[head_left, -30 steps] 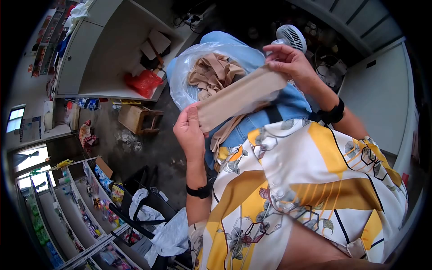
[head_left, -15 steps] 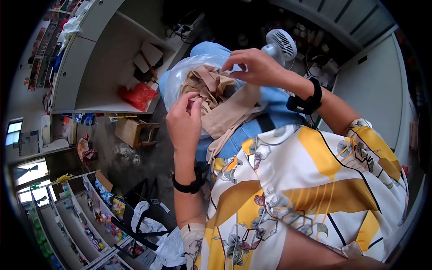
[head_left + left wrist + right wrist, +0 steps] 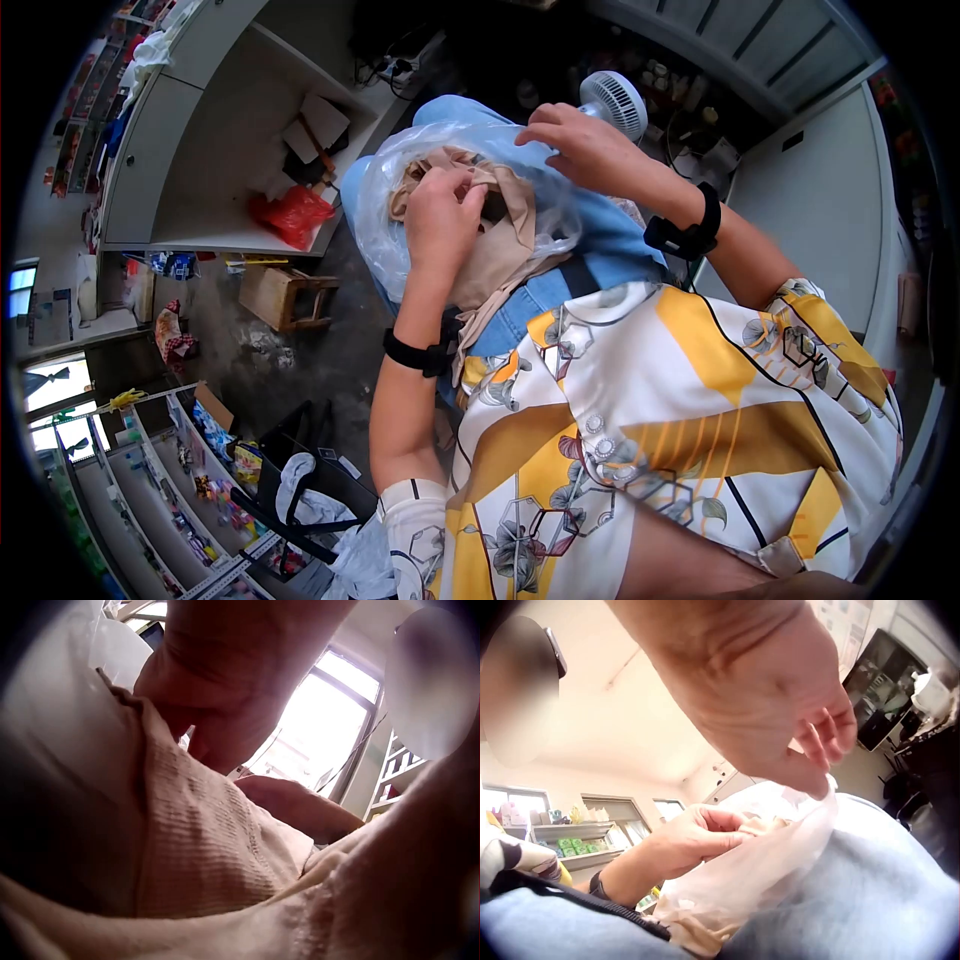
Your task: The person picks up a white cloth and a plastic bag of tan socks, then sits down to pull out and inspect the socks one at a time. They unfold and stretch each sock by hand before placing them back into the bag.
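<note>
Tan fabric [image 3: 512,225] is gathered in a clear plastic bag [image 3: 375,215], which is held up on the denim lap [image 3: 540,300]. The left hand [image 3: 440,225] is set over the middle of the bag, and its fabric is pinched between thumb and fingers on the hand's one o'clock side. The right hand [image 3: 585,145] is poised at the bag's two o'clock edge with its fingers loosely bent; whether the rim is grasped there cannot be told.

Half a second ago a flat strip was spread along the bag's five o'clock side; now only rumpled fabric is seen there. The left hand has been moved towards one o'clock, deeper over the bag, while the right hand has been shifted slightly towards three.

A fabric end is hung over the rim at six o'clock. The fan [image 3: 615,105] is placed just beyond the right hand at one o'clock. At eight o'clock, grey floor [image 3: 345,300] is seen between the bag and a wooden stool [image 3: 280,297]; a cabinet [image 3: 150,170] is seen at nine.
</note>
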`<state>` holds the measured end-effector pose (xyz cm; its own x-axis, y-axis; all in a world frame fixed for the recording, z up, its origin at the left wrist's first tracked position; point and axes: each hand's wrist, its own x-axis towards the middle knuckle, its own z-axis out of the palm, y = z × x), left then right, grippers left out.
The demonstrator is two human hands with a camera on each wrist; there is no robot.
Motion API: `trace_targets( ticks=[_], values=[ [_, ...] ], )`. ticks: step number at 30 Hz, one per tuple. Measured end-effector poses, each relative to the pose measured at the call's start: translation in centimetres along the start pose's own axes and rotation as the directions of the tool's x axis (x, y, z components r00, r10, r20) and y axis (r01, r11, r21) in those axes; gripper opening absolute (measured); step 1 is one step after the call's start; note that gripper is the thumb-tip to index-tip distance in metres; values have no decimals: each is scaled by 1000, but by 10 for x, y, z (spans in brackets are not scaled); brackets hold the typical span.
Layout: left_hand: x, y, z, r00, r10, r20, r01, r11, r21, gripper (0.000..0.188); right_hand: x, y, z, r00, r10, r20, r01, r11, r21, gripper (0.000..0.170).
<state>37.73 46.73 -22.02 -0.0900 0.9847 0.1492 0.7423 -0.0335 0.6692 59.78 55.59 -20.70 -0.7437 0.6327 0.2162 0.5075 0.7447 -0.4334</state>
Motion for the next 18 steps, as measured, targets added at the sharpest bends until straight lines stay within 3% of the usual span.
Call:
trace_targets(
  ticks=[2,5,6,9,12,15,16,18],
  values=[
    [2,-4,-3,996,-79,-32,72,983,-171,20,-1,-8,0,992,123,-1,-122,989,86,23],
    [0,7,-16,984,-180,3,171,926,-338,15,10,-22,10,968,245,55,-249,965,86,24],
    [0,6,-18,984,-178,-11,162,920,-357,15,12,-25,15,970,242,-15,-239,963,121,22],
    [-2,-3,-25,983,-172,-57,132,895,-427,16,18,-17,27,990,143,-9,-137,968,210,19],
    [-8,-6,-43,975,-212,-63,150,842,-518,18,21,-18,10,951,282,128,-309,878,365,20],
    [-14,-6,-58,973,-211,-93,100,750,-654,18,19,-11,8,938,325,118,-345,853,392,19],
    [-17,-4,-67,973,-217,-77,118,758,-642,17,16,-7,16,961,272,44,-268,885,382,22],
    [-20,7,-78,968,-206,-144,48,712,-700,18,17,-12,19,976,209,68,-220,940,259,22]
  ],
)
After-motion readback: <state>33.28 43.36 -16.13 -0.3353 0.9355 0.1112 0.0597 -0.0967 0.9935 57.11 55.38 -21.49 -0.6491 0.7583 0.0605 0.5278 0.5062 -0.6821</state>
